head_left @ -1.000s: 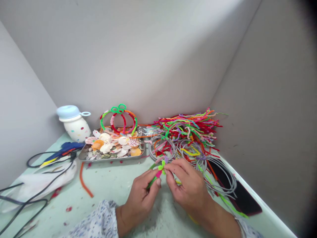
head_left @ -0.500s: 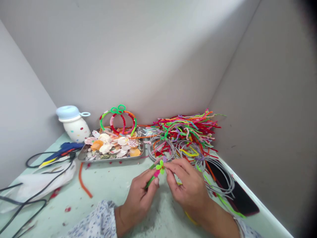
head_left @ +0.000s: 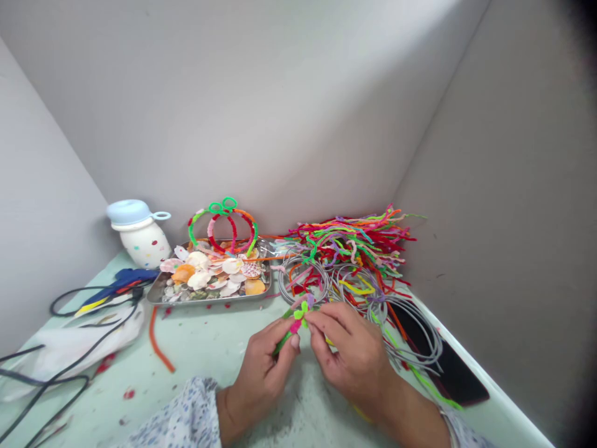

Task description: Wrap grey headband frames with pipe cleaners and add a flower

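My left hand point(head_left: 273, 358) is closed on a band of pipe cleaners point(head_left: 283, 341) in green, pink and purple, gripped between thumb and fingers above the table. On the band sits a small lime-green pipe cleaner flower point(head_left: 301, 310). My right hand point(head_left: 352, 342) pinches the flower's right side with thumb and fingertips, covering some of its petals. Both hands meet close together over the middle of the table. Part of the band is hidden inside the left fingers.
Behind stands a metal tray point(head_left: 209, 301) of shells, with pipe cleaner headbands point(head_left: 255, 231) above it. To the right are a heap of pipe cleaners point(head_left: 354, 242), grey wire coils point(head_left: 429, 330) and a dark flat object point(head_left: 459, 370). A bottle point(head_left: 142, 242) and cables point(head_left: 69, 367) lie left.
My right fingers have shifted slightly left and now cover more of the flower. The left hand keeps its hold in nearly the same spot.
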`<act>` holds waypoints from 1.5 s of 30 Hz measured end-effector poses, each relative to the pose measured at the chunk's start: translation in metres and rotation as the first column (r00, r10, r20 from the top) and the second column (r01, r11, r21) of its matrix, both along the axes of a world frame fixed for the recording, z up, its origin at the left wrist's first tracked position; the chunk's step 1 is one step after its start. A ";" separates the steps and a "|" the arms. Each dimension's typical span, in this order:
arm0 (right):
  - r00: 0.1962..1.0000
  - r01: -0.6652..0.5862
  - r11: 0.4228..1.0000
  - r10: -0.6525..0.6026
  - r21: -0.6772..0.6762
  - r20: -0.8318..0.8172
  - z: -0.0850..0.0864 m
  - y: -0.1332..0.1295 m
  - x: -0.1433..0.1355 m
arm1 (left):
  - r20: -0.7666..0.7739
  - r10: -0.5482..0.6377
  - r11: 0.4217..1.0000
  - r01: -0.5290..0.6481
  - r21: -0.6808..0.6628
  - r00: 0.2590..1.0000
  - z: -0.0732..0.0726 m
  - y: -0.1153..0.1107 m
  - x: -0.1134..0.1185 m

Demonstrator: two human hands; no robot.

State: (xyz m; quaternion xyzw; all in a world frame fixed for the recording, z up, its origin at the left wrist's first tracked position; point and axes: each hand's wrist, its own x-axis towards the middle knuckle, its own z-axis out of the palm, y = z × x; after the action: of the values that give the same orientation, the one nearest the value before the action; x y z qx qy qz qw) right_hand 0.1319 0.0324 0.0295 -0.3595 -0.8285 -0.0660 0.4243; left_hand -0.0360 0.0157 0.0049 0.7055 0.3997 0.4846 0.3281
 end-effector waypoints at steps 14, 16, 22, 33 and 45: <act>0.990 -0.027 0.997 0.016 -0.074 -0.138 0.004 0.002 0.002 | 0.046 -0.006 1.000 0.007 -0.024 0.999 0.000 0.000 0.000; 0.991 -0.012 0.998 0.003 -0.068 -0.134 0.005 0.002 0.003 | 0.042 0.000 1.000 0.000 -0.021 0.999 0.000 0.000 0.000; 0.997 -0.006 0.998 0.001 -0.058 -0.081 0.006 0.000 0.003 | 0.012 -0.010 1.000 0.010 0.012 1.000 0.000 -0.001 0.000; 0.998 0.045 0.999 -0.044 -0.016 0.034 0.003 0.003 0.001 | -0.020 -0.013 0.999 0.014 0.042 1.000 0.000 -0.001 -0.001; 0.997 -0.003 0.999 -0.001 0.048 0.076 0.007 -0.001 0.002 | 0.054 -0.029 0.999 0.026 0.039 0.998 0.001 -0.002 -0.001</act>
State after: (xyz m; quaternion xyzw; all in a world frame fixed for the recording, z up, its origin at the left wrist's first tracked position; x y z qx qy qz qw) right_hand 0.1341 0.0310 0.0365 -0.3462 -0.8424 -0.0993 0.4009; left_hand -0.0372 0.0140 0.0064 0.7036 0.3716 0.5066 0.3319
